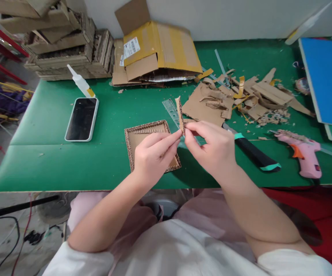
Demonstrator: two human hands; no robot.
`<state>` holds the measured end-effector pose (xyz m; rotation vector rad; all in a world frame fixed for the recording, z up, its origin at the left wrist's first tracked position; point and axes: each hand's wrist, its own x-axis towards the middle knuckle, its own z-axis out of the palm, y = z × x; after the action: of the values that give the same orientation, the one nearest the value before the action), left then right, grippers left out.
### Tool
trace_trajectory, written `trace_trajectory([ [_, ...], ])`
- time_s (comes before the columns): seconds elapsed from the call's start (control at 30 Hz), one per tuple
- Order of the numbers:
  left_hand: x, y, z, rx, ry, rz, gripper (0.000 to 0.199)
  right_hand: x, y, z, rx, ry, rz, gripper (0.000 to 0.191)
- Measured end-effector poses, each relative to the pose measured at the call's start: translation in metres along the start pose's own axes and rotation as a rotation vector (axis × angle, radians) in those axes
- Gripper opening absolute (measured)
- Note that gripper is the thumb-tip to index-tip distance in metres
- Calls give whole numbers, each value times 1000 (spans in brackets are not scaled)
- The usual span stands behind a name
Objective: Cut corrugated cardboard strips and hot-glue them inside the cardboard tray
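A narrow cardboard strip point(179, 111) stands nearly upright above the table, its lower end pinched between the fingertips of my left hand point(154, 153) and my right hand point(212, 143). Both hands are closed on it and nearly touch. Beneath my left hand lies a shallow cardboard tray point(130, 147) with corrugated edges, partly covered by the hand. A loose corrugated piece point(147, 131) rests inside it near the back. Behind the hands, a clear ruler point(170, 109) lies at a slant. The black and teal cutter point(255, 153) is to the right of my right hand.
A phone point(81, 119) and a white glue bottle point(82, 84) lie at the left. Behind are stacked cardboard point(65, 50) and a yellow-taped box point(168, 46). Cardboard scraps point(249, 92), a pink glue gun point(305, 153) and a blue board point(327, 80) occupy the right of the green table point(51, 165).
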<state>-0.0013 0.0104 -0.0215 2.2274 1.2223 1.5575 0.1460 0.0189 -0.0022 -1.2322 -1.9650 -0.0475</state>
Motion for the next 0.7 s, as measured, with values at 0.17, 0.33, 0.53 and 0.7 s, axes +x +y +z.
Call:
trace_trajectory([
  [0.17, 1, 1, -1, -2, -3, -24, 19, -1, 0, 1, -27, 30, -33, 14],
  [0.33, 1, 0, -1, -10, -9, -2, 19, -2, 0, 0, -13, 54, -61, 13],
  [0.53, -1, -1, 1, -23, -8, 20, 22, -1, 0, 2, -32, 64, -68, 13],
  [0.7, 0, 3, -1, -116, -55, -101, 20, -1, -1, 1, -94, 71, -69, 11],
])
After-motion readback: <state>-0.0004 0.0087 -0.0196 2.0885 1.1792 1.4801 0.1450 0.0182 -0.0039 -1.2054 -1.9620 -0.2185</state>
